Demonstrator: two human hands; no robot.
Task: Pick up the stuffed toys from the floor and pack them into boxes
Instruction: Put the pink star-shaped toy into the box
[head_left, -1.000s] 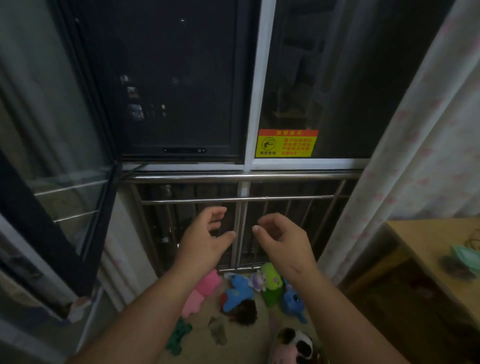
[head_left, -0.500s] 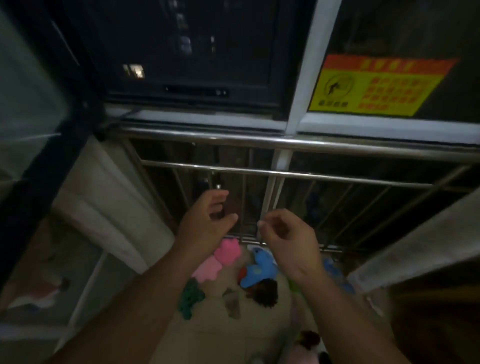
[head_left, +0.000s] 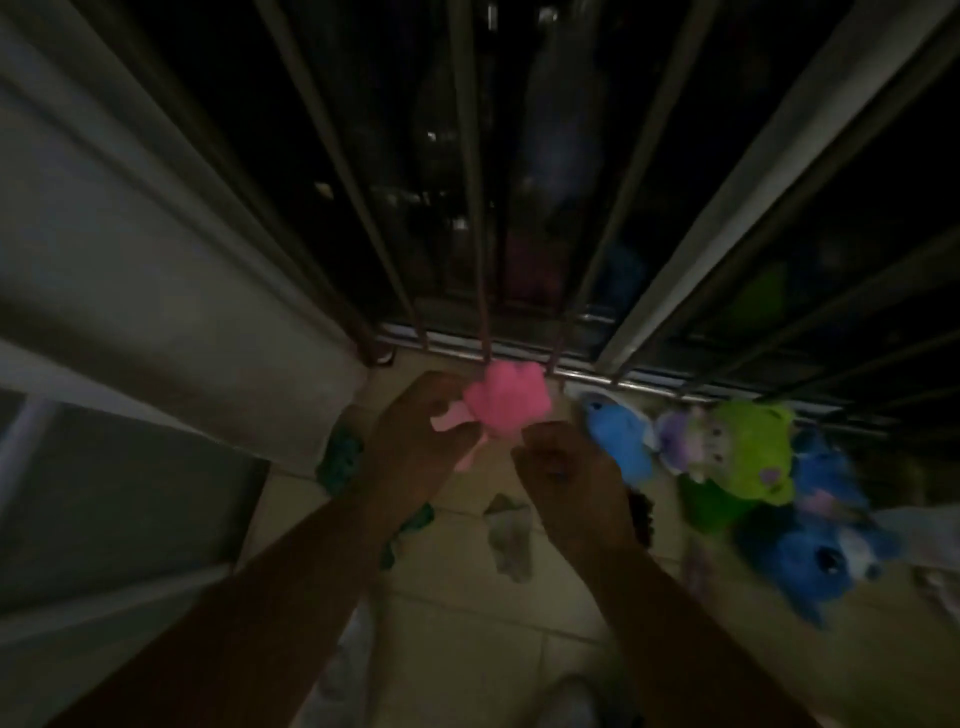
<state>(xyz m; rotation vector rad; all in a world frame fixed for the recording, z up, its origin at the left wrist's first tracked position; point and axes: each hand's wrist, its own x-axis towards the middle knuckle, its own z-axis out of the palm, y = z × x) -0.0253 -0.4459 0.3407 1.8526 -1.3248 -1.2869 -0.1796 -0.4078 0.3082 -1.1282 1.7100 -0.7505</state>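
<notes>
Task barely begun: both hands, left hand and right hand, half-curled at the pink toy by the railing, grasp unconfirmed; other toys on floor, no box visible

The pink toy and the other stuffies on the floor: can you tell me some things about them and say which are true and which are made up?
1. The pink toy lies right by the bottom of the metal railing. True.
2. Both hands are reaching toward the pink toy. True: the left hand and the right hand are on either side of it, though the blur hides whether they grip it yet.
3. The bright green toy is to the left of the pink one. False: it lies to the right, past the light blue toy.
4. A box full of toys stands beside the hands. False: no box is in view.
5. The toys rest on a tiled floor. True.
</notes>
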